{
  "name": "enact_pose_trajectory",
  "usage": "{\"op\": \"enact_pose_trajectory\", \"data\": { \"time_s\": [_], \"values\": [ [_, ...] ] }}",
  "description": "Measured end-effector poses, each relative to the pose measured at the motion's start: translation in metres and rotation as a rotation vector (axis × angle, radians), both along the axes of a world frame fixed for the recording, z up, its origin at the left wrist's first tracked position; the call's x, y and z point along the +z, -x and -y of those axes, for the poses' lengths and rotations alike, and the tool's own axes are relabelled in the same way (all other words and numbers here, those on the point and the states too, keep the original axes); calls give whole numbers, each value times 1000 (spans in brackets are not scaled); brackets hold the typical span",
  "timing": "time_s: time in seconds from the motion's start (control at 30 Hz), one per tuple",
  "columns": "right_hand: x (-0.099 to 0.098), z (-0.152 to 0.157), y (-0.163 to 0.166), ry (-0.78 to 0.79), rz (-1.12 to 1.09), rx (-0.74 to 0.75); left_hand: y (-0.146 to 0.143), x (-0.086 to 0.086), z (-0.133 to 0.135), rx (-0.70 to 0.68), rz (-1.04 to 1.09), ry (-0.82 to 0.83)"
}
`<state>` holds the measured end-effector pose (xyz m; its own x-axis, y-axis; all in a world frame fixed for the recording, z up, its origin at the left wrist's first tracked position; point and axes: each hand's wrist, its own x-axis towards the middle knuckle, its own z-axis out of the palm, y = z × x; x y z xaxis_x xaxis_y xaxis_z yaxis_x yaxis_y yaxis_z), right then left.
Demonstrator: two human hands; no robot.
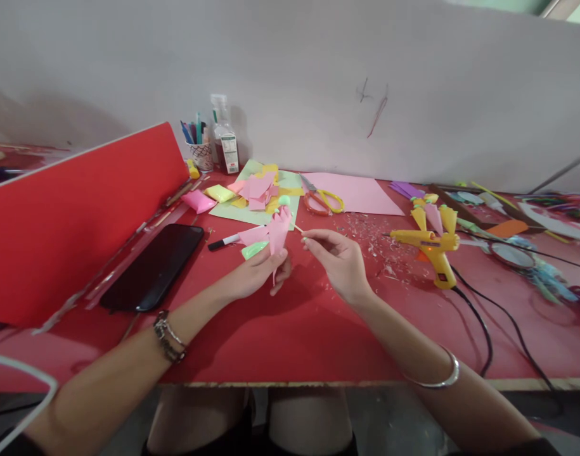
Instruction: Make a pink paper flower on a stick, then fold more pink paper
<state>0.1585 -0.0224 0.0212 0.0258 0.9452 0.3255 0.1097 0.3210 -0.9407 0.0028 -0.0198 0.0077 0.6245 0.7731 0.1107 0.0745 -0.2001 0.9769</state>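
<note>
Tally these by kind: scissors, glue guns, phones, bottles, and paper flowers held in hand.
Scissors: 1
Glue gun: 1
Phone: 1
Bottle: 1
Paper flower, in the left hand: 1
Total: 5

It was a craft workspace: a red desk [280, 342] against a bare wall carried coloured paper sheets [351, 193], scissors [322, 200], a yellow glue gun [432, 244], a cup of pens [199, 149] and paper scraps [370, 234].

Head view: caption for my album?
Left hand holds a pink paper flower; right hand pinches its stick over red table.
</note>
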Motion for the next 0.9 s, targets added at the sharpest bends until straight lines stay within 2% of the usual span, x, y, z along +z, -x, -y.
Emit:
{"op": "enact_pose_trajectory", "data": {
  "time_s": [0.13,0.37,0.53,0.67,0.8,0.9],
  "values": [
    [2,0,-1,-46,0,-26,-2,0,3,-11,-19,-28],
    [6,1,1,-36,-103,-11,-3,0,4,-49,-75,-78],
    [7,3,1,-69,-50,-47,-4,1,6,-34,-146,-187],
    [6,4,0,-122,7,-56,-4,0,6,0,-162,-214],
    [6,5,0,-147,26,-54,-3,0,5,61,-109,-188],
    [6,5,1,-145,25,-49,-3,1,6,127,-13,-90]
  ]
}}
